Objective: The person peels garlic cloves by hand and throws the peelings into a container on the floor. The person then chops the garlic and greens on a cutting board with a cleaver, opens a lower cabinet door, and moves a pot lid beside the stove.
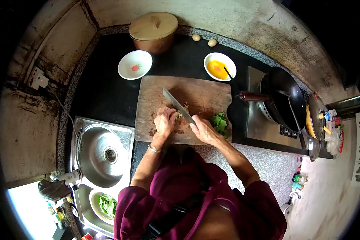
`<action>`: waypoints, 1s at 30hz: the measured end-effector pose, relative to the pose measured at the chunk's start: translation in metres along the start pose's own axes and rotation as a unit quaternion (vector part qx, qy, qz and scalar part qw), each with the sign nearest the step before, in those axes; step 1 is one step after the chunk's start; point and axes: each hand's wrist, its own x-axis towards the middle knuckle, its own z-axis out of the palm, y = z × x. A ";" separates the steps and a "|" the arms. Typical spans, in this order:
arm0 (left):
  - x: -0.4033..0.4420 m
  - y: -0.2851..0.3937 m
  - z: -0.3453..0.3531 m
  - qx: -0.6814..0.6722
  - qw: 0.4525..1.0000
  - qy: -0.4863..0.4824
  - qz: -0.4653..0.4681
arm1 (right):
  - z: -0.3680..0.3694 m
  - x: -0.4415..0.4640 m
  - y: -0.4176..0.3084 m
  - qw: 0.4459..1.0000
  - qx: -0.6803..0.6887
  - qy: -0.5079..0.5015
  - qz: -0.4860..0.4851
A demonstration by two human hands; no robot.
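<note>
Gripping the knife (177,105), right hand (204,129) nears leafy greens (219,123).

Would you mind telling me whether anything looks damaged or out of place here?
The wall around the socket looks damaged, with dark stains and crack-like lines. Two eggs sit loose near the counter's back edge, where they might roll. No spill stands out.

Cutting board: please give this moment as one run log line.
right hand: holds knife | left hand: at chopped bits | cutting board: leafy greens toward right edge
</note>
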 end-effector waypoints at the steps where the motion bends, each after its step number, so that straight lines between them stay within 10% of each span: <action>1: 0.000 0.002 -0.003 0.000 1.000 0.001 0.005 | -0.002 0.000 -0.002 0.999 -0.011 -0.013 0.035; 30: -0.010 -0.004 -0.006 -0.049 0.998 0.025 0.044 | 0.020 -0.009 -0.004 0.997 0.029 0.014 0.073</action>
